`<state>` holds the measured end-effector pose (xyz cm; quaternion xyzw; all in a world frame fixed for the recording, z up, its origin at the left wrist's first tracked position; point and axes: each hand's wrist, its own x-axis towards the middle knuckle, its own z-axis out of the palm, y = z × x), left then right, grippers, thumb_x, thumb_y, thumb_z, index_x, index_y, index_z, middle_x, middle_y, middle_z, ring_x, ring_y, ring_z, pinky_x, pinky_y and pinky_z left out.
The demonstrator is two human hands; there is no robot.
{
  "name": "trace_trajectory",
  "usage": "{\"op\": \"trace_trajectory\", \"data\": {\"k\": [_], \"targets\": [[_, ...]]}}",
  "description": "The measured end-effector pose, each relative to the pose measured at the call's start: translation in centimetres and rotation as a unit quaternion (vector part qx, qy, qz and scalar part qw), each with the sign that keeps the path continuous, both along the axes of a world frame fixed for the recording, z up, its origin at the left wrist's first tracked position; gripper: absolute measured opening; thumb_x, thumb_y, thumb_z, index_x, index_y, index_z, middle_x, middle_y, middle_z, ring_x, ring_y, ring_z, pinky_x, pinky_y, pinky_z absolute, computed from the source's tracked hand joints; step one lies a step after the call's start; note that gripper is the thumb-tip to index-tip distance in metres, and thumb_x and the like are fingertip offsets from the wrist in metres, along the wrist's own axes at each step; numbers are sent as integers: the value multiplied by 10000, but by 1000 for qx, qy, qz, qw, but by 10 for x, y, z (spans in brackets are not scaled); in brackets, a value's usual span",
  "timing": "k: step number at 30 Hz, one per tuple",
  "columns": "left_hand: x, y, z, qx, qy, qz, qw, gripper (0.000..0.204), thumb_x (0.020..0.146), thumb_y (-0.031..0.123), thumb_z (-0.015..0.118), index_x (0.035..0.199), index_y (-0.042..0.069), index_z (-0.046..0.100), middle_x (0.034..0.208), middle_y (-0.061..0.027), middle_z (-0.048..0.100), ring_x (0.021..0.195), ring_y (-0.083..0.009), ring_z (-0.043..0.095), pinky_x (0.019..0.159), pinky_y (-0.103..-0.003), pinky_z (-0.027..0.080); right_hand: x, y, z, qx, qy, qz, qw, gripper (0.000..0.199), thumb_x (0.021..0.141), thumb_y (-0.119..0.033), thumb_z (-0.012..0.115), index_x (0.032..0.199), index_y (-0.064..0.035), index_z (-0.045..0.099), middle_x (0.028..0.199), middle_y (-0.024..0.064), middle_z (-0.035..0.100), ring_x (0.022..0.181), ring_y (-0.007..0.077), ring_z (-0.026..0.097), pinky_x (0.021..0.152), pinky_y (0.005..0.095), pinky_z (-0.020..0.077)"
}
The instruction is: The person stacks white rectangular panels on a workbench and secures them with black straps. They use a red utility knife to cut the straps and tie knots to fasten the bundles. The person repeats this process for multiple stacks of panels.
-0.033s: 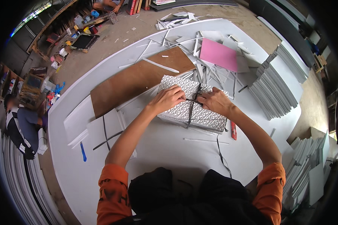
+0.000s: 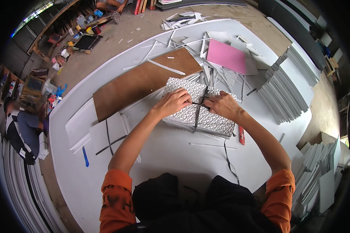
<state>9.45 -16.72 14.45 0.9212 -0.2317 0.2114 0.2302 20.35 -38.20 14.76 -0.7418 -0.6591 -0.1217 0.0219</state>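
A stack of white sheets with a bumpy, embossed top [image 2: 214, 122] lies in front of me, bound crosswise by a black strap [image 2: 197, 116]. My left hand [image 2: 172, 103] is closed in a pinch on the strap, just left of where its two runs cross. Right of the crossing, my right hand [image 2: 224, 105] also grips the strap, fingers curled and knuckles up. Both hands rest close over the top sheet. The strap's ends between my fingers are mostly hidden.
A brown board [image 2: 144, 83] lies behind the stack, beside white offcuts and a pink sheet [image 2: 226, 56]. Left are a smaller strapped stack [image 2: 99, 136] and a blue cutter [image 2: 85, 157]. A red tool [image 2: 241, 136], a loose strap [image 2: 230, 165] and tall sheet piles [image 2: 282, 97] lie right.
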Motion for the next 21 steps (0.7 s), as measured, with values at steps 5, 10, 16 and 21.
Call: {"op": "trace_trajectory", "data": {"k": [5,10,16,21], "targets": [[0,6,-5,-19,8,-5,1000,156,692,104,666,746,40,535,745,-46,508,731,-217,523,624,-336,438,1,-1,-1,-8,59,-4,998,161,716,-204,593,833,-117,526,706,40,544,587,226,588,554,334,489],[0,6,-2,-1,18,3,1000,159,707,122,662,753,41,532,752,-25,524,744,-194,540,631,-313,464,4,-4,0,-18,89,11,996,152,725,-193,578,837,-107,522,700,50,543,591,235,589,548,338,482],[-2,1,2,-5,46,44,998,144,738,150,638,758,49,537,750,-38,507,743,-198,511,617,-329,434,3,-3,1,6,101,12,995,155,740,-189,559,862,-101,523,718,59,550,618,240,589,578,354,481],[-12,-14,15,119,-22,101,988,215,770,267,602,722,68,533,789,-22,525,791,-199,485,663,-350,414,-15,-4,11,123,270,-98,950,190,768,-213,577,892,-78,527,814,82,530,787,251,543,714,364,430]]}}
